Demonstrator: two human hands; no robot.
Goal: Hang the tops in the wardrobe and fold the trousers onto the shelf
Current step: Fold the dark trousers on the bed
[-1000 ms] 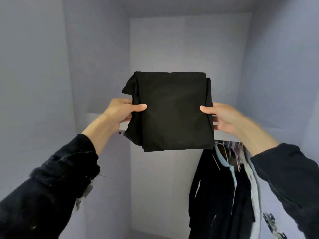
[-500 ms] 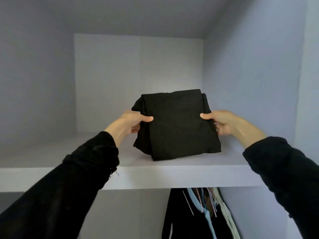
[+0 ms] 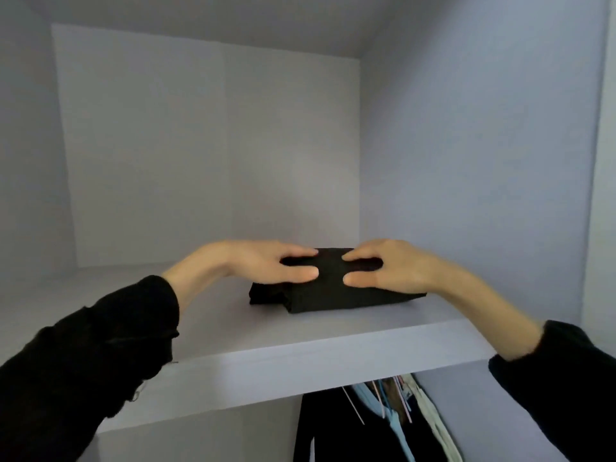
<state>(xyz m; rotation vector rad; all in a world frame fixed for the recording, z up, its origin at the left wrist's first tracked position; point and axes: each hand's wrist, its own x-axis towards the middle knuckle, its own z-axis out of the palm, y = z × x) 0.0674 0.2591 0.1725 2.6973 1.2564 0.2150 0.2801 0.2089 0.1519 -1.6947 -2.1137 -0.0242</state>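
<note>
The folded black trousers lie flat on the white wardrobe shelf, towards its right side. My left hand rests palm down on the left part of the bundle with straight fingers. My right hand rests the same way on the right part. The fingertips of both hands nearly meet over the middle of the trousers. Neither hand curls round the cloth.
The shelf's left half is bare, closed in by the back wall and the right side wall. Below the shelf, dark and pale tops hang on hangers at the right.
The trousers went from held up in both hands to lying flat on the shelf. Both hands let go of the sides and now lie flat on top.
</note>
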